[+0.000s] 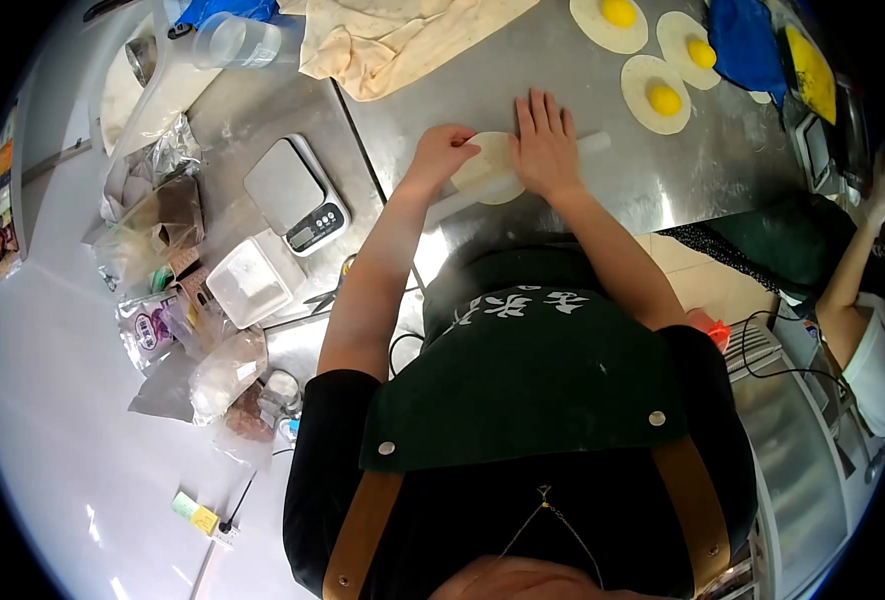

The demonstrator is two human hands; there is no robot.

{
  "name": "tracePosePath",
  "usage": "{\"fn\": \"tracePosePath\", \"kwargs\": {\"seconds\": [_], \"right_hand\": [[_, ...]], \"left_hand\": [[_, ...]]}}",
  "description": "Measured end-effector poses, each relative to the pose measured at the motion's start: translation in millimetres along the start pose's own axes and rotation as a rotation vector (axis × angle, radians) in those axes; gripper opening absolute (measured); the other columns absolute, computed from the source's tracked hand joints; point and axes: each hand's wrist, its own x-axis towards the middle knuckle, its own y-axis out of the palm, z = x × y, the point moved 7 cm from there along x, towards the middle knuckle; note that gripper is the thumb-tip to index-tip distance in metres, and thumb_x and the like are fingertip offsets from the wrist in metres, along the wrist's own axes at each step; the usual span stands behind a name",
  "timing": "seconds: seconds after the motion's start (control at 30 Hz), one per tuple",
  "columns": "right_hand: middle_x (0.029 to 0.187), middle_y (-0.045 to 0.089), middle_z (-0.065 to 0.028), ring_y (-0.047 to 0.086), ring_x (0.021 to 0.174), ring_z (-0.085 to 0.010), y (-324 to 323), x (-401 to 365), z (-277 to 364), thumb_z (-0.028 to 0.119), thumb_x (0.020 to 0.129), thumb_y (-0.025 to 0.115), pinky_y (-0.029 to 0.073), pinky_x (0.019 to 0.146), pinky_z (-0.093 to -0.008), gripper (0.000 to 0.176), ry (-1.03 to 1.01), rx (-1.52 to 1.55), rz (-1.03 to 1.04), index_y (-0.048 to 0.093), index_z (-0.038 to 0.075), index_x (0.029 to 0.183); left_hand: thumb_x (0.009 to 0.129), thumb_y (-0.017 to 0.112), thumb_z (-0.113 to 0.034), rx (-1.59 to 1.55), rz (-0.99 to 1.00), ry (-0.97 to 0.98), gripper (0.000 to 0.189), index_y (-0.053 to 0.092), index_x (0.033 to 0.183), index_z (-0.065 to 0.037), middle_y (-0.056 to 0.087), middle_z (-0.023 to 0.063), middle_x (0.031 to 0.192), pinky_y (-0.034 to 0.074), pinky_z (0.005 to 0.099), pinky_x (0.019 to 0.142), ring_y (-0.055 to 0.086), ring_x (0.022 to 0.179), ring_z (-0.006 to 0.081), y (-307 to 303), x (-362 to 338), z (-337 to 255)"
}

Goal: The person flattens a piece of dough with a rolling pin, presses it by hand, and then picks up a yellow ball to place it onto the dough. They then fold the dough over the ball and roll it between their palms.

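Observation:
A pale round of dough (485, 165) lies on the steel table (663, 180) with a white rolling pin (593, 145) across it. My right hand (546, 145) lies flat on the pin, fingers spread, over the dough's right side. My left hand (443, 152) is curled over the pin at the dough's left edge. Farther back sit three flat dough rounds (651, 95), each topped with a yellow ball (665, 99).
A digital scale (293, 195) and a white container (251, 283) sit to the left, beside several plastic bags (178, 330). A cream cloth (393, 40) lies at the back, a blue cloth (748, 45) at the back right. Another person's arm (848, 270) shows at the right edge.

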Motion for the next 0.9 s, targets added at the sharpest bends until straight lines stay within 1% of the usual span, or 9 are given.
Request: {"fn": "tracePosePath", "kwargs": {"seconds": [0.07, 0.17, 0.23, 0.33, 0.43, 0.53, 0.57, 0.63, 0.9], "right_hand": [[0.146, 0.04, -0.0207, 0.037, 0.134, -0.0374, -5, 13, 5, 0.03, 0.088, 0.055, 0.027, 0.11, -0.0545, 0.057, 0.005, 0.017, -0.07, 0.044, 0.003, 0.137], [0.146, 0.04, -0.0191, 0.037, 0.135, -0.0362, -2, -22, -1, 0.031, 0.087, 0.058, 0.026, 0.111, -0.054, 0.06, -0.048, 0.049, -0.045, 0.043, 0.003, 0.138], [0.145, 0.041, -0.0172, 0.037, 0.135, -0.0346, -9, -54, -6, 0.028, 0.084, 0.063, 0.026, 0.112, -0.0533, 0.056, -0.108, 0.128, 0.002, 0.049, 0.005, 0.133], [0.139, 0.047, -0.0133, 0.041, 0.132, -0.0315, -18, -85, -19, 0.021, 0.077, 0.07, 0.028, 0.112, -0.0517, 0.047, -0.248, 0.186, 0.076, 0.057, 0.009, 0.12], [0.127, 0.053, -0.0096, 0.047, 0.125, -0.0284, -23, -95, -34, 0.015, 0.07, 0.074, 0.03, 0.111, -0.0497, 0.039, -0.312, 0.199, 0.149, 0.061, 0.012, 0.106], [0.115, 0.055, -0.0075, 0.05, 0.117, -0.0269, -40, -89, -38, 0.014, 0.066, 0.075, 0.031, 0.111, -0.0485, 0.037, -0.319, 0.208, 0.151, 0.062, 0.013, 0.101], [0.112, 0.055, -0.0071, 0.051, 0.115, -0.0266, -45, -85, -37, 0.014, 0.065, 0.075, 0.032, 0.111, -0.0482, 0.038, -0.326, 0.21, 0.141, 0.062, 0.013, 0.1], [0.112, 0.055, -0.0073, 0.051, 0.114, -0.0271, -47, -75, -31, 0.015, 0.066, 0.076, 0.032, 0.111, -0.0482, 0.037, -0.367, 0.212, 0.138, 0.062, 0.012, 0.1], [0.121, 0.053, -0.0116, 0.047, 0.121, -0.0301, -22, -24, -1, 0.025, 0.078, 0.071, 0.03, 0.112, -0.0492, 0.035, -0.419, 0.246, 0.165, 0.06, 0.007, 0.106]], "left_hand": [[0.079, 0.069, -0.008, 0.206, 0.057, 0.032, 0.029, 0.068, 0.106, 0.002, 0.069, 0.0115, 0.089, 0.051, 0.0301, 0.076, 0.064, 0.083, 0.0187, 2, 4, -4], [0.075, 0.071, -0.013, 0.572, 0.079, 0.112, 0.029, 0.07, 0.102, -0.002, 0.069, 0.0134, 0.087, 0.051, 0.0349, 0.074, 0.066, 0.08, 0.025, 10, 11, -24], [0.074, 0.071, -0.016, 0.744, 0.06, 0.175, 0.028, 0.07, 0.1, -0.005, 0.069, 0.015, 0.089, 0.051, 0.0387, 0.073, 0.066, 0.082, 0.0301, 19, 7, -32], [0.075, 0.069, -0.016, 0.893, -0.045, 0.099, 0.025, 0.07, 0.098, -0.006, 0.069, 0.0156, 0.093, 0.05, 0.0429, 0.074, 0.065, 0.084, 0.0347, 29, -17, -49], [0.077, 0.067, -0.014, 0.748, -0.027, 0.189, 0.023, 0.069, 0.099, -0.006, 0.068, 0.0162, 0.092, 0.051, 0.0418, 0.074, 0.065, 0.086, 0.0344, 31, -51, -78], [0.079, 0.065, -0.013, 0.55, -0.015, 0.025, 0.021, 0.067, 0.099, -0.008, 0.068, 0.0145, 0.094, 0.052, 0.0433, 0.08, 0.064, 0.095, 0.0346, 7, -48, -59], [0.08, 0.066, -0.013, 0.623, -0.01, 0.008, 0.02, 0.066, 0.099, -0.008, 0.068, 0.0148, 0.094, 0.052, 0.0438, 0.08, 0.064, 0.094, 0.035, 3, -43, -45], [0.08, 0.066, -0.013, 0.771, -0.008, -0.025, 0.02, 0.066, 0.1, -0.008, 0.068, 0.0156, 0.094, 0.051, 0.0449, 0.079, 0.064, 0.093, 0.0358, -3, -35, -20], [0.082, 0.063, -0.006, 0.706, 0.063, 0.067, 0.03, 0.061, 0.111, -0.007, 0.066, 0.0173, 0.105, 0.05, 0.0446, 0.084, 0.061, 0.1, 0.0372, -10, -31, -19]]}}
